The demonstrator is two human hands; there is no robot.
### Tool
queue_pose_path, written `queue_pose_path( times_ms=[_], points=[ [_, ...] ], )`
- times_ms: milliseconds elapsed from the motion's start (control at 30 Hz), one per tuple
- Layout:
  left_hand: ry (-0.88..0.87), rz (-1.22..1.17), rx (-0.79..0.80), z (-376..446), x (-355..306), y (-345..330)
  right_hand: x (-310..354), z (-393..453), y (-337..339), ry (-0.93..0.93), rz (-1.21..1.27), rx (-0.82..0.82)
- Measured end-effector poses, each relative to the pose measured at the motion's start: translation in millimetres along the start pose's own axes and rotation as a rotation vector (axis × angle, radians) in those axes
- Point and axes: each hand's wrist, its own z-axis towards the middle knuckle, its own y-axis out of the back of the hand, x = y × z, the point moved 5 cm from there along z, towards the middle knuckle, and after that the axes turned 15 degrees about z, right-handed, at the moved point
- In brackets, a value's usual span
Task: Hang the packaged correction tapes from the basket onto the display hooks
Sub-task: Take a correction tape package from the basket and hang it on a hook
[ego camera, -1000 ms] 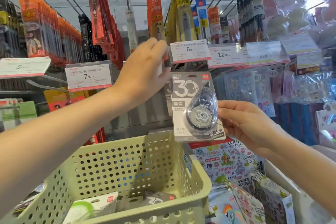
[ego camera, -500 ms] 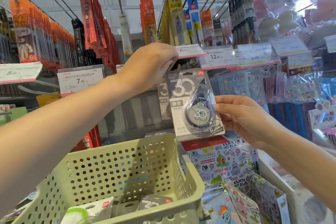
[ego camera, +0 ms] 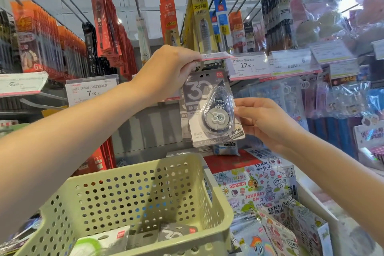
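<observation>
— Inspector: Where was the grey correction tape pack (ego camera: 209, 110) found?

— Assessor: It was held upright before the display, just under the lifted price tag holder (ego camera: 216, 56) and above the far rim of the green basket (ego camera: 133, 189). Its top edge was seen close beneath the left hand (ego camera: 168, 68); whether a hook had been entered could not be told.

— Inspector: How was it gripped?

— Assessor: The pack's right edge was pinched by the right hand (ego camera: 264, 122), thumb on the front face, fingers behind. The blister was left uncovered to the left of that grip. The left hand was curled round the near end of the price tag holder, which was held tilted upward.

— Inspector: And the basket?

— Assessor: Further packs were noted lying flat on its floor, a grey pack (ego camera: 176, 233) and a white-and-green pack (ego camera: 101, 241) among them. Another grey pack (ego camera: 185, 118) was seen hanging directly behind the held one.
</observation>
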Motion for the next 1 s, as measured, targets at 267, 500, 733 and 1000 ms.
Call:
queue_pose_path(
  times_ms=[267,500,733,1000],
  points=[
    [0.004,-0.007,0.008,0,1,-2,-10,10,5,-0.053,0.011,-0.029],
    [-0.008,0.006,0.034,-1,0,-3,-26,22,9,-0.103,-0.011,-0.029],
    [-0.021,0.015,0.044,-2,0,-3,-40,42,7,-0.151,-0.056,-0.106],
    [-0.072,0.060,0.042,-6,-4,-4,-52,54,1,-0.159,-0.047,-0.137]
  ],
)
